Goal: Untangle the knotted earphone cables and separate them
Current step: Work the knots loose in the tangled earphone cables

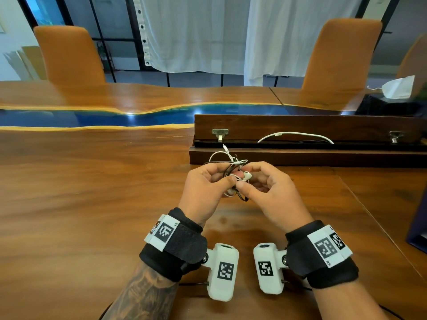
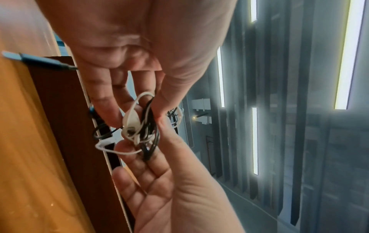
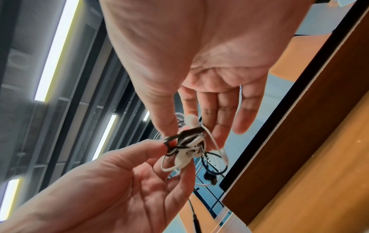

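Observation:
A knot of white and black earphone cables [image 1: 234, 168] hangs above the wooden table [image 1: 92, 192], held between both hands. My left hand [image 1: 225, 175] pinches the bundle's left side between thumb and fingers. Opposite it, my right hand [image 1: 245, 180] pinches the right side, thumb beside a white earbud [image 1: 247, 174]. A white jack plug [image 1: 225, 148] sticks up from the knot. In the left wrist view the tangle [image 2: 137, 130] sits between my left hand [image 2: 139, 108] and my right hand [image 2: 151, 151]. The right wrist view shows the tangle [image 3: 189, 145], black strands crossing white ones.
An open wooden cable trough [image 1: 300, 155] is set into the table just beyond the hands, with a white cable [image 1: 295, 135] inside. Two orange chairs [image 1: 69, 54] [image 1: 342, 54] stand across the table. A tissue box [image 1: 397, 87] sits far right, a dark blue object [image 1: 418, 227] at the right edge.

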Motion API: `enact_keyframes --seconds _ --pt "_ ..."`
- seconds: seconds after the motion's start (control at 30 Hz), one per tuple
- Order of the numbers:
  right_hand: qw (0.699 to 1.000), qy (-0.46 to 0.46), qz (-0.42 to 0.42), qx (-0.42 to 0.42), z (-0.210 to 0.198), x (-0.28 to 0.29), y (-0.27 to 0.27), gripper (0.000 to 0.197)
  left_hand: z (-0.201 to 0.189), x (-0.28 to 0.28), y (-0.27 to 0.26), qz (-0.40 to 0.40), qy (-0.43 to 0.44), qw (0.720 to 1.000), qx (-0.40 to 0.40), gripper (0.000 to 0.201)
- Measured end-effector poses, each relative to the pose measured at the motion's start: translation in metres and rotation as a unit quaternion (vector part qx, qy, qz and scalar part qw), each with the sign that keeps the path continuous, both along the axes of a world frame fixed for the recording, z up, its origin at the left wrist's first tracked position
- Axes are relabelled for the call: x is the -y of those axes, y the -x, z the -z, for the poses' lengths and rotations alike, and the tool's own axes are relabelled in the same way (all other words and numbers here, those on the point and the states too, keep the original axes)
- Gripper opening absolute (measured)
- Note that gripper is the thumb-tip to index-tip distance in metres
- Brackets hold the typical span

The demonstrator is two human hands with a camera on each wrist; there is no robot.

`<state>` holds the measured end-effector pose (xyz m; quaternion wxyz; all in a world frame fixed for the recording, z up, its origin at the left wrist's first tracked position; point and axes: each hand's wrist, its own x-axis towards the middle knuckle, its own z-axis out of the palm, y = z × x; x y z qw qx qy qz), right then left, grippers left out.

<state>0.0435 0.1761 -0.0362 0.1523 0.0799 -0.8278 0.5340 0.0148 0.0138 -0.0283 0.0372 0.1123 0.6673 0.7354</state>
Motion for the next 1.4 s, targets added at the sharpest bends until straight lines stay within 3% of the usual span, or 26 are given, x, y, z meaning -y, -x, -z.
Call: enact_keyframes --seconds 0.23,0.33,0.53,0.87,1.03,1.13,1.2,1.33,1.4 --pt "0.999 -0.006 0.040 -0.030 -0.002 -0.001 0.001 0.003 -0.004 0.002 0.000 -0.065 0.063 0.993 -0.079 0.026" --pt "0.993 -0.034 0.091 -0.068 -0.003 -0.010 0.004 0.012 -0.004 0.008 0.004 -0.098 0.071 0.989 -0.080 0.029" --pt "0.986 0.019 0.144 -0.086 -0.004 -0.012 0.005 0.034 -0.001 0.016 0.011 -0.133 0.110 0.982 -0.079 0.031" --pt "0.969 0.083 0.204 -0.113 -0.004 -0.017 0.006 0.041 -0.002 0.015 0.012 -0.128 0.089 0.987 -0.044 0.028" --pt "0.969 0.154 0.175 -0.076 -0.007 -0.010 0.003 0.045 -0.005 0.011 0.006 -0.039 0.056 0.997 0.021 0.026" --pt "0.983 0.129 0.126 -0.041 -0.004 -0.011 0.003 0.051 -0.008 0.010 0.005 -0.005 -0.003 0.998 0.058 0.028" --pt "0.990 0.095 0.097 -0.022 -0.001 -0.011 0.004 0.044 -0.008 0.010 0.006 -0.001 -0.042 0.996 0.077 0.026" --pt "0.996 0.054 0.063 -0.018 0.005 -0.007 0.007 0.010 -0.005 0.009 0.008 0.000 -0.072 0.993 0.089 0.027" --pt "0.996 0.056 0.070 -0.029 0.007 -0.006 0.008 0.017 -0.004 0.008 0.008 0.003 -0.073 0.994 0.082 0.023"
